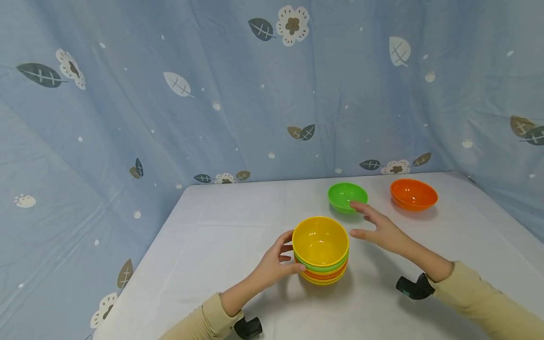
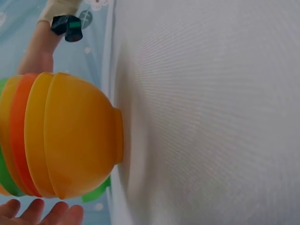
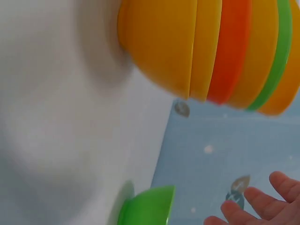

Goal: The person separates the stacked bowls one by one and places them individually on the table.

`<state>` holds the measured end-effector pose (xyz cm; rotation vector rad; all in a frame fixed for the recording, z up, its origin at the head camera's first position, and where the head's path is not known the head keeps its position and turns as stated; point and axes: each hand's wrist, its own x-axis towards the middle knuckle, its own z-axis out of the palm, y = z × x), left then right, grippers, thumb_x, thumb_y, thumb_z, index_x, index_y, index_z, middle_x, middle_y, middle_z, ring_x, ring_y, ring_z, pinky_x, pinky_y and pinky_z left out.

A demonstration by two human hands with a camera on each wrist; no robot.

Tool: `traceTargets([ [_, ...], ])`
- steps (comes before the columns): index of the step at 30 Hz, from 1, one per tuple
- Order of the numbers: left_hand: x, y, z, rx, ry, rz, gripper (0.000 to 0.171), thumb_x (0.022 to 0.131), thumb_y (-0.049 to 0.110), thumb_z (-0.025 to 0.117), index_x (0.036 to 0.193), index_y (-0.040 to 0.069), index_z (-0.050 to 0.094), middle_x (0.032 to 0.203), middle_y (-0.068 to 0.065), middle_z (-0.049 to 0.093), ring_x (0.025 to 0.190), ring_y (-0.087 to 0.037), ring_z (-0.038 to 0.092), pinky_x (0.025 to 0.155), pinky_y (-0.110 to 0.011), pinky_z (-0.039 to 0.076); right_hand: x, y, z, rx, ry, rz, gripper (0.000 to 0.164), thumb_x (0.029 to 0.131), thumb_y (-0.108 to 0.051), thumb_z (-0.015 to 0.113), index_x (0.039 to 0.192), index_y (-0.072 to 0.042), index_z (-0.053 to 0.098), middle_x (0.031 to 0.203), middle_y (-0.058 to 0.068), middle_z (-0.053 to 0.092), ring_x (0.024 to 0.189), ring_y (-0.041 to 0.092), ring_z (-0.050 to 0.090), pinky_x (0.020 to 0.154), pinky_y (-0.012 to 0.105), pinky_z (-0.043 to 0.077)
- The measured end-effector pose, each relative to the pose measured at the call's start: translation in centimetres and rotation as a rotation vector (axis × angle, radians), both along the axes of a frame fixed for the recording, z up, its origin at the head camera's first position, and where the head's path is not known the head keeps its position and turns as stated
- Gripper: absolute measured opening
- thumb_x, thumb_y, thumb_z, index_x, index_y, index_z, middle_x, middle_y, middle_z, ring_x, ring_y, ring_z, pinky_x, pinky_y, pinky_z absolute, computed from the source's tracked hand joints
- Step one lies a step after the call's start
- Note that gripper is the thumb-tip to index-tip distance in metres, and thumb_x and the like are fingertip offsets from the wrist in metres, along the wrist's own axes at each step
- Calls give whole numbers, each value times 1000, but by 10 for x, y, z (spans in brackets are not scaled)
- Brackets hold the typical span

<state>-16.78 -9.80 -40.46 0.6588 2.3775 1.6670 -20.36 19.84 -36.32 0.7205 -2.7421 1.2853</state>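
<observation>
A stack of several nested bowls [image 1: 319,241] stands upright on the table, a yellow one on top with green, yellow and orange rims below. My left hand [image 1: 274,264] is at its left side, thumb at the front and fingers spread along the side. In the left wrist view a small gap shows between the fingertips [image 2: 35,208] and the bowls. To the right of the stack, my right hand [image 1: 382,232] is raised with fingers apart, holding nothing. Behind its fingertips sits a green bowl [image 1: 345,194], partly covered by them.
An orange bowl [image 1: 413,194] stands at the back right of the white-covered table [image 1: 229,222]. A blue patterned curtain [image 1: 238,94] hangs behind the table and along its sides. Both wrists carry a black camera mount [image 1: 414,286].
</observation>
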Motion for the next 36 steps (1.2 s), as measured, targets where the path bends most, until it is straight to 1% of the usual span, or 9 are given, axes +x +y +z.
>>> traceTargets([
  [4,1,0,3,-1,-2,4,82,77,41,71,142,15,29,138,-7,41,117,-23,46,93,-36,43,8,-6,-5,-26,-2,42,69,83,-24,67,137,1,33,139,25,36,122,44,38,96,58,35],
  [8,-1,-1,6,0,3,5,84,77,43,70,143,13,27,141,-7,38,119,-24,45,94,-38,43,13,-10,-11,-53,-22,74,68,82,-21,67,137,2,34,137,24,39,121,42,40,96,56,36],
  [13,-3,-1,9,-3,5,7,86,77,45,69,143,12,26,144,-8,34,120,-25,45,95,-38,43,18,-15,-15,-76,-50,102,68,81,-21,68,137,0,34,137,23,40,120,43,41,94,57,37],
  [17,-4,-1,12,-2,-2,14,86,77,43,71,143,13,26,144,-6,34,121,-23,44,95,-37,42,22,-18,-18,-91,-65,124,71,80,-23,69,137,0,34,139,23,38,120,44,41,93,57,38],
  [22,-6,1,14,17,-10,14,83,78,35,72,144,16,26,145,-3,32,124,-23,42,98,-39,40,27,-21,-24,-101,-83,128,76,78,-22,71,138,4,30,138,26,38,118,42,44,93,52,41],
  [26,-8,2,15,18,0,-7,85,78,38,71,145,15,24,147,-3,30,127,-24,40,99,-40,39,30,-23,-30,-132,-88,142,79,78,-17,71,138,7,26,137,28,36,116,42,47,91,50,43],
  [30,-8,4,16,8,-2,-24,89,77,40,72,146,14,22,148,-4,28,128,-24,39,100,-40,39,32,-26,-34,-166,-111,140,80,79,-17,70,140,6,23,139,28,35,115,41,48,90,51,44],
  [36,-10,9,19,-22,-29,-23,91,76,37,74,146,15,20,146,-6,31,125,-24,40,99,-39,38,35,-30,-37,-174,-127,106,81,79,-18,70,140,5,23,139,27,35,115,40,49,89,51,44],
])
